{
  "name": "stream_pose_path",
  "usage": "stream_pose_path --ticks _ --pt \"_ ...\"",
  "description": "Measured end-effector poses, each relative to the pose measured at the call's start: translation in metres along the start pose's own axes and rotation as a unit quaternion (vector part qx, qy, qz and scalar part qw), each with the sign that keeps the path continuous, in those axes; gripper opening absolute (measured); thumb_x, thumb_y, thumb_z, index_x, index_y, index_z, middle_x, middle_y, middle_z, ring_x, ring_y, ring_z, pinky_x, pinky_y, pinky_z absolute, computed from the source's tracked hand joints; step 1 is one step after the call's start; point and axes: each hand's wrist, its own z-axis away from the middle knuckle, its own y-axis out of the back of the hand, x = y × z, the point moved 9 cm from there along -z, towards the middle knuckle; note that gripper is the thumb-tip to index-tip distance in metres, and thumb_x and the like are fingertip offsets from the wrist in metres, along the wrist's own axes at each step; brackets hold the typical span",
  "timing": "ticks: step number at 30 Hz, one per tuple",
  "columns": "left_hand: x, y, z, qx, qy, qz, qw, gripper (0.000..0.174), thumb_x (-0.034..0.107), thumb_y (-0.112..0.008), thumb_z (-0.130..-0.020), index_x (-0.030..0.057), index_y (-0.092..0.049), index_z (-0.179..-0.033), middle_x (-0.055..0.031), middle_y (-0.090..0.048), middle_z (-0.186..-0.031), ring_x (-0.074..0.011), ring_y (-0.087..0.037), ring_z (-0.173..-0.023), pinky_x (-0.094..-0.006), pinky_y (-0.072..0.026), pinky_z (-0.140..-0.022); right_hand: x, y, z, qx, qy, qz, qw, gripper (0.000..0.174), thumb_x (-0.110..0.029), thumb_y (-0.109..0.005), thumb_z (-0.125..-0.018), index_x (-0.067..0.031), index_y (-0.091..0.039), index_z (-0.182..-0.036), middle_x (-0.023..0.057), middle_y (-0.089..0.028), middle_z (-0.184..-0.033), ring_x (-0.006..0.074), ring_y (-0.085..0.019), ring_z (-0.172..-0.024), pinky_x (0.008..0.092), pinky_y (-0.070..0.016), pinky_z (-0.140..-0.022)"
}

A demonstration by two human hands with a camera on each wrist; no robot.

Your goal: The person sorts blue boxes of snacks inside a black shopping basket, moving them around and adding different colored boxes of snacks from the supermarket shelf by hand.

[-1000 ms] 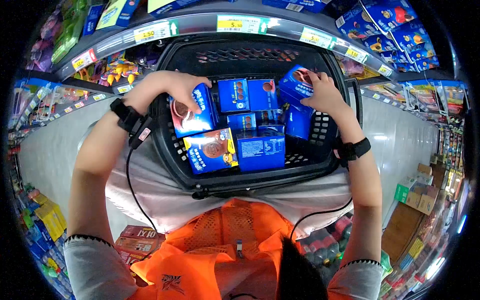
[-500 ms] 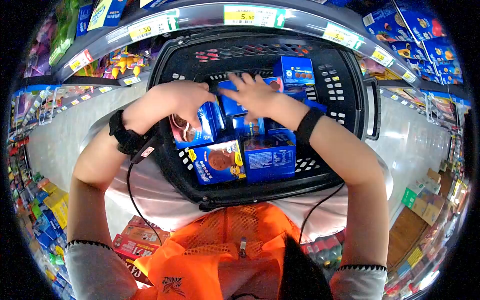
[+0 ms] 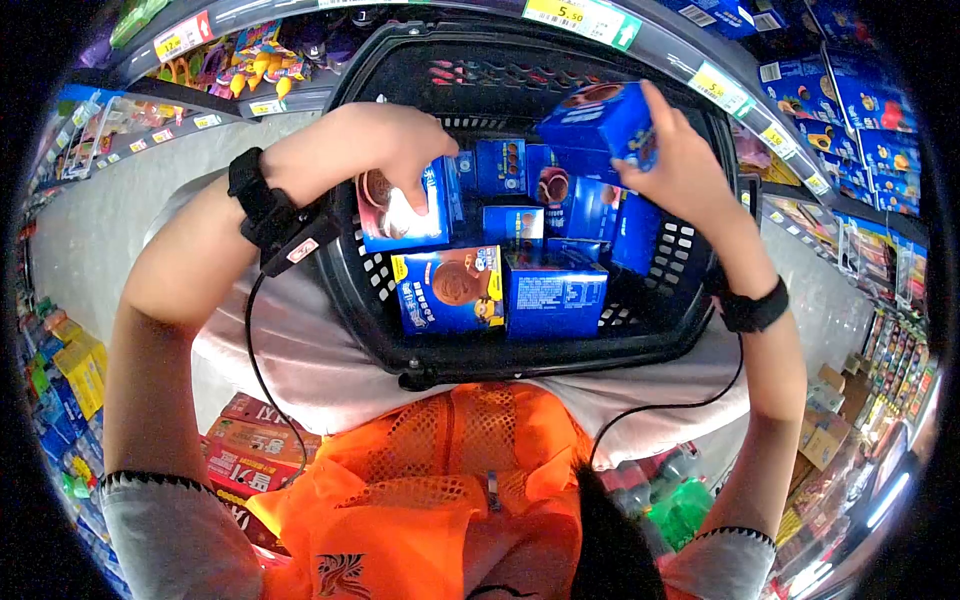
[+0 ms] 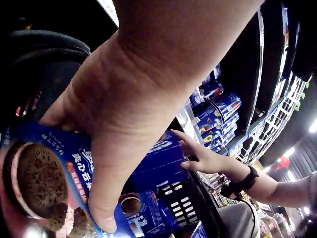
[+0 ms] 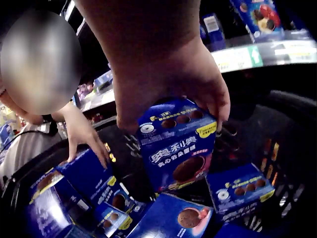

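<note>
A black shopping basket [image 3: 560, 362] sits in front of me with several blue Oreo snack boxes inside. At its left side my left hand [image 3: 385, 150] grips a blue Oreo box [image 3: 388, 222] from above, thumb on the cookie-printed face [image 4: 37, 178]. My right hand [image 3: 690, 165] holds another blue Oreo box [image 3: 590, 128] by its sides, raised over the back right of the basket. In the right wrist view this box [image 5: 181, 148] is tilted above other boxes. Near the basket's front, a Minion-printed box [image 3: 450, 290] lies beside a box showing a white text panel [image 3: 555, 295].
A store shelf with price tags [image 3: 580, 20] runs just beyond the basket. More blue packages [image 3: 850, 110] stand on the right shelves. Red cartons [image 3: 262, 440] are on the floor at lower left, and cardboard boxes [image 3: 825, 425] at lower right.
The right hand, spread over the middle boxes half a second ago, has moved right and now holds a raised box at the back right. My left hand stays on its box.
</note>
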Motion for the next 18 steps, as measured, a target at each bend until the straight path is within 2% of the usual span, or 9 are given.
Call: stream_pose_path --ticks 2,4,8,10,11,14,16,17,18 --pt "-0.007 -0.006 -0.002 -0.066 0.02 0.031 0.997 0.074 0.038 -0.077 -0.054 0.003 -0.052 -0.114 -0.0212 -0.059 -0.101 -0.0367 -0.056 -0.094 -0.0428 -0.0452 -0.08 0.01 0.017 0.009 0.025 -0.009 0.012 1.0 0.085 -0.031 -0.071 -0.065 -0.0009 -0.028 -0.132 0.0261 -0.054 -0.091 0.039 -0.058 -0.082 0.0414 -0.048 -0.073" --pt "-0.007 0.001 -0.004 -0.057 0.002 -0.019 0.998 0.078 0.041 -0.076 -0.056 0.0019 -0.048 -0.118 -0.0223 -0.06 -0.099 -0.0367 -0.058 -0.089 -0.043 -0.0455 -0.079 0.016 0.024 0.018 0.006 -0.012 0.051 0.999 0.085 -0.031 -0.071 -0.065 -0.0003 -0.028 -0.132 0.0257 -0.054 -0.092 0.0385 -0.058 -0.083 0.0419 -0.0478 -0.073" --pt "-0.019 -0.01 -0.004 -0.173 0.066 0.044 0.982 0.087 0.046 -0.075 -0.059 0.0 -0.041 -0.124 -0.0211 -0.059 -0.099 -0.0313 -0.062 -0.082 -0.0366 -0.0513 -0.065 0.033 0.019 0.024 -0.035 -0.111 0.051 0.992 0.083 -0.033 -0.07 -0.066 0.0024 -0.03 -0.129 0.0259 -0.055 -0.097 0.0373 -0.059 -0.084 0.041 -0.0479 -0.074" --pt "-0.016 -0.01 0.0 -0.206 0.081 0.068 0.973 0.09 0.048 -0.075 -0.058 -0.0001 -0.04 -0.126 -0.0189 -0.059 -0.099 -0.0278 -0.062 -0.078 -0.0334 -0.0524 -0.059 0.033 0.018 0.022 0.01 -0.101 0.004 0.995 0.083 -0.035 -0.07 -0.067 0.004 -0.03 -0.128 0.0277 -0.055 -0.101 0.0367 -0.059 -0.086 0.0404 -0.0476 -0.076" --pt "-0.017 -0.009 0.0 -0.205 0.081 0.067 0.973 0.09 0.048 -0.075 -0.058 -0.0001 -0.04 -0.126 -0.0189 -0.059 -0.099 -0.0278 -0.062 -0.078 -0.0334 -0.0524 -0.059 0.03 0.016 0.02 -0.039 -0.159 -0.066 0.984 0.082 -0.041 -0.067 -0.07 0.0058 -0.031 -0.127 0.03 -0.052 -0.108 0.0376 -0.058 -0.094 0.0395 -0.046 -0.082" --pt "-0.029 -0.012 -0.004 -0.21 0.097 0.09 0.969 0.094 0.052 -0.074 -0.058 -0.0001 -0.038 -0.127 -0.0177 -0.057 -0.104 -0.0256 -0.061 -0.076 -0.0321 -0.0525 -0.059 0.026 0.008 0.003 -0.014 -0.203 -0.157 0.966 0.083 -0.048 -0.062 -0.072 0.0074 -0.03 -0.126 0.0313 -0.05 -0.112 0.038 -0.054 -0.102 0.0384 -0.0424 -0.088" --pt "-0.048 -0.024 -0.009 -0.224 0.116 0.127 0.959 0.097 0.055 -0.073 -0.059 0.0004 -0.035 -0.13 -0.0179 -0.054 -0.108 -0.0235 -0.061 -0.075 -0.0308 -0.0518 -0.057 0.027 -0.027 -0.013 -0.039 -0.24 -0.222 0.944 0.094 -0.059 -0.055 -0.073 0.0145 -0.026 -0.124 0.0341 -0.047 -0.115 0.0385 -0.049 -0.11 0.0364 -0.036 -0.095" --pt "-0.053 -0.031 -0.011 -0.249 0.118 0.149 0.95 0.101 0.057 -0.072 -0.06 0.0009 -0.029 -0.133 -0.0192 -0.052 -0.11 -0.0235 -0.06 -0.074 -0.0304 -0.0512 -0.057 0.033 -0.055 -0.021 -0.031 -0.252 -0.235 0.938 0.091 -0.056 -0.056 -0.075 0.0113 -0.026 -0.128 0.0269 -0.052 -0.109 0.0309 -0.057 -0.094 0.0361 -0.0475 -0.077" --pt "-0.053 -0.031 -0.01 -0.247 0.117 0.147 0.951 0.101 0.057 -0.072 -0.06 0.0009 -0.029 -0.133 -0.0192 -0.052 -0.11 -0.0235 -0.06 -0.074 -0.0304 -0.0512 -0.057 0.014 -0.059 -0.023 -0.052 -0.259 -0.26 0.929 0.092 -0.057 -0.055 -0.074 0.0139 -0.027 -0.126 0.0296 -0.052 -0.108 0.0327 -0.057 -0.096 0.0363 -0.0474 -0.078"
